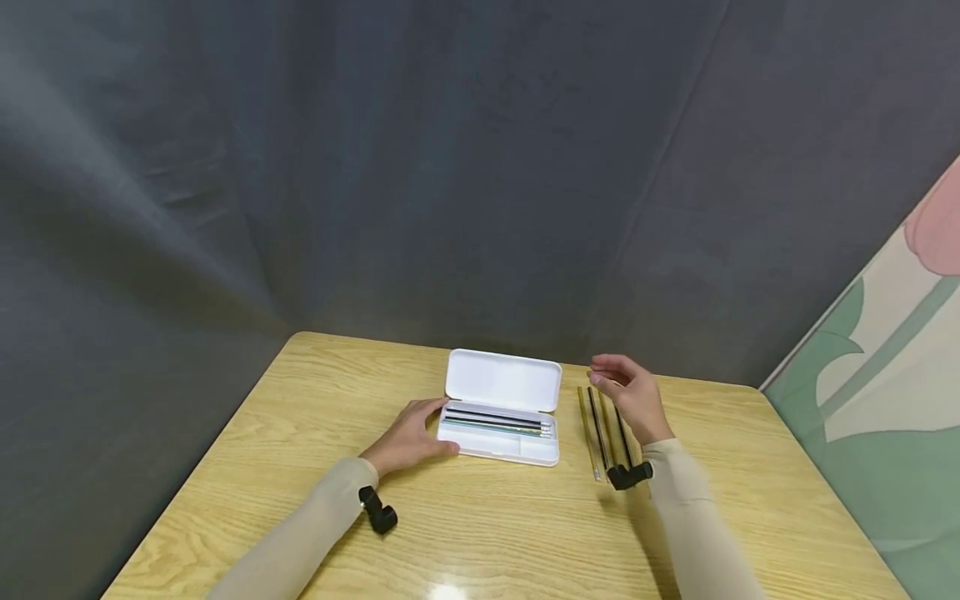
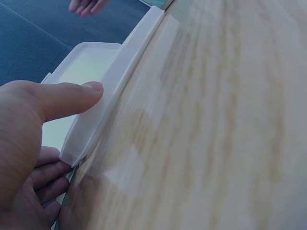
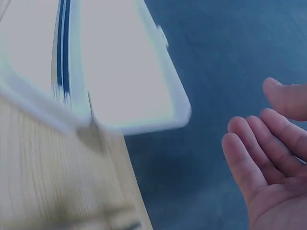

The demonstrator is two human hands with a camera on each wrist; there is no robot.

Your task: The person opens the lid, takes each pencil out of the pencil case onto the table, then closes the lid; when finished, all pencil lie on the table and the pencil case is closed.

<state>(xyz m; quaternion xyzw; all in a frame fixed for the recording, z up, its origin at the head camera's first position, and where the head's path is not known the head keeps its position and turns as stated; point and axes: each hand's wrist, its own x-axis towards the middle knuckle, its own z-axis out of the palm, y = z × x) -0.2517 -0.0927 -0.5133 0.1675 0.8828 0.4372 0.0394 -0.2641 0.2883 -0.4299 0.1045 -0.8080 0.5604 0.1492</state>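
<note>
A white pencil case (image 1: 498,457) lies with its lid (image 1: 504,379) raised. Inside are dark pencils (image 1: 495,423) with eraser ends to the right. My left hand (image 1: 411,437) grips the case's left end. In the left wrist view its thumb (image 2: 72,99) lies along the front wall and the fingers bend around the corner. My right hand (image 1: 632,398) is raised above several gold and black pencils (image 1: 594,433) on the table, right of the case. The right wrist view shows its relaxed fingers (image 3: 261,153) holding nothing; thumb and fingers are apart.
Both hands are over a light wood table (image 1: 487,533). A dark grey curtain (image 1: 450,167) hangs behind it and along the left. To the right is a cloth with a leaf and flower pattern (image 1: 885,400). Each wrist wears a small black camera (image 1: 378,512).
</note>
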